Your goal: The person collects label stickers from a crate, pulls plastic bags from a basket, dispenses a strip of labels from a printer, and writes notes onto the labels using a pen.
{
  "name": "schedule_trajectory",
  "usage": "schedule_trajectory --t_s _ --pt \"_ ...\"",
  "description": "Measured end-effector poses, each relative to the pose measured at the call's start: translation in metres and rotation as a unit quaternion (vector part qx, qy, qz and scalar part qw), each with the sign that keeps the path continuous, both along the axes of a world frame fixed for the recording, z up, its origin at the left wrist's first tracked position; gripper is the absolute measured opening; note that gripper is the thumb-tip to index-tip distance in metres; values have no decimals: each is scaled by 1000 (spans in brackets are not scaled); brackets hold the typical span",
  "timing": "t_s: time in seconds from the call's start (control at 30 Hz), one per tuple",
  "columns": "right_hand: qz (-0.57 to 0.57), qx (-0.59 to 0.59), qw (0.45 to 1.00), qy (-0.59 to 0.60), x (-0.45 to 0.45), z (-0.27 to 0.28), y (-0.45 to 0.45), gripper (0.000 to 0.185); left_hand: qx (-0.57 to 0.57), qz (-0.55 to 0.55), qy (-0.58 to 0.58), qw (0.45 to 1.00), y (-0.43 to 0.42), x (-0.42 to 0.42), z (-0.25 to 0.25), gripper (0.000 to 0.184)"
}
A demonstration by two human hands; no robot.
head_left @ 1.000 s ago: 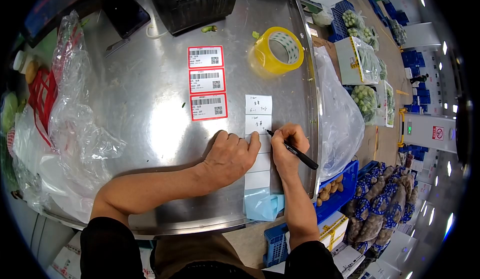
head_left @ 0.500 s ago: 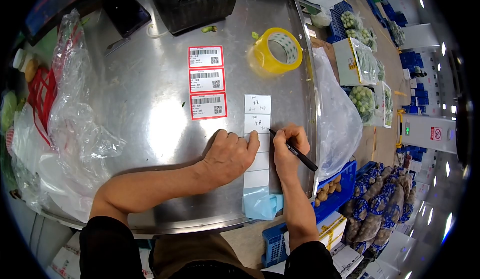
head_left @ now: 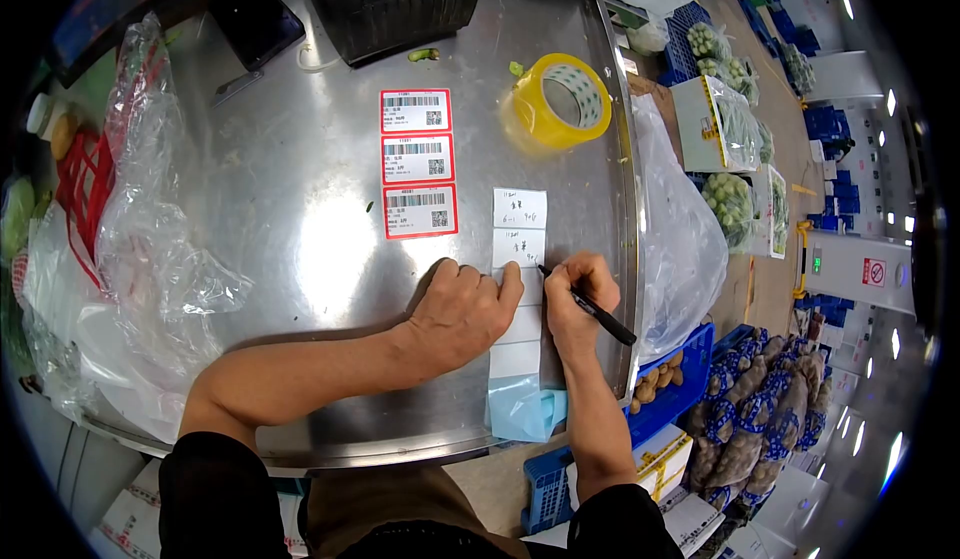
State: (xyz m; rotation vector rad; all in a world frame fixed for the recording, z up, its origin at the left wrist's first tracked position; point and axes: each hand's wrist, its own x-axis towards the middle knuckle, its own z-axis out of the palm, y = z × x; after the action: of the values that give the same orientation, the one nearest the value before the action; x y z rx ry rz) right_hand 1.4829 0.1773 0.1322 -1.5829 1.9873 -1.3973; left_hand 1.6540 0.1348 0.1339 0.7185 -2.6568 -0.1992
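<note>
A strip of white labels (head_left: 519, 290) lies on the metal table, its top two labels bearing black handwriting and its lower end running into blue backing paper (head_left: 524, 409). My left hand (head_left: 462, 314) rests with curled fingers on the strip's left edge, the index fingertip holding it down. In my right hand (head_left: 580, 304) is a black marker pen (head_left: 605, 319), gripped between thumb and fingers. The pen's tip touches the right edge of the second label, beside the writing. Left of the strip, three red-bordered barcode labels (head_left: 419, 162) form a column.
A yellow tape roll (head_left: 560, 104) sits at the back right. Behind are a black printer (head_left: 400, 9) and a phone (head_left: 254, 21). Clear plastic bags (head_left: 140, 239) cover the left side. Beyond the table's right edge stand a blue potato crate (head_left: 685, 374) and sacks (head_left: 760, 409).
More handwriting shows on the second label near the pen tip. The pen has shifted very slightly. My left hand stays in place, and the whole view has moved a little.
</note>
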Motion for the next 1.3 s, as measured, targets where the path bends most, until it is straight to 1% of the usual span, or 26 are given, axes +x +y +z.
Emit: schedule_trajectory --t_s 0.1,0.2,0.3,0.4,0.5,0.6,0.7,0.73,0.77,0.83,0.87,0.97,1.07,1.17,1.27,1.3 --pt "-22 -7 999 -34 2 0 -1 22 -1 -1 -1 1000 0 1 0 33" --pt "-18 -3 1000 -15 3 0 -2 22 0 -1 -3 1000 0 0 1 33" --pt "-31 -9 999 -31 1 -2 -1 21 1 -1 -5 1000 0 1 1 32" --pt "-14 -8 1000 9 2 0 -1 20 -1 -3 -1 1000 -1 1 2 34" --pt "-1 -3 998 -65 -1 2 2 19 -3 -4 -9 1000 0 1 0 35" --pt "-60 -1 974 -217 4 7 5 17 -18 0 -22 1000 4 0 1 35" --pt "-55 59 964 -252 19 15 12 16 -36 -6 -10 999 6 1 2 36" --pt "-48 82 948 -304 26 20 12 16 -33 -10 0 999 7 1 1 36" --pt "-44 72 956 -282 27 17 13 16 -30 -15 9 999 8 1 1 36" --pt "-34 52 969 -240 27 7 12 17 -24 -12 -20 999 14 0 2 36" --pt "-29 32 981 -190 29 3 13 17 -20 -13 -37 999 18 1 2 37" --pt "6 26 991 -128 30 1 15 18 -43 -17 -58 997 28 6 8 36" --pt "12 47 996 -77 30 -2 15 18 -53 -12 -60 997 30 6 7 35" --pt "7 56 993 -104 33 2 12 19 -50 0 -39 998 31 4 5 29" --pt "-9 73 996 -56 34 2 11 19 -51 -4 -39 998 30 4 5 19" --pt "2 70 997 -38 34 4 11 19 -37 -15 -55 998 30 4 6 24"
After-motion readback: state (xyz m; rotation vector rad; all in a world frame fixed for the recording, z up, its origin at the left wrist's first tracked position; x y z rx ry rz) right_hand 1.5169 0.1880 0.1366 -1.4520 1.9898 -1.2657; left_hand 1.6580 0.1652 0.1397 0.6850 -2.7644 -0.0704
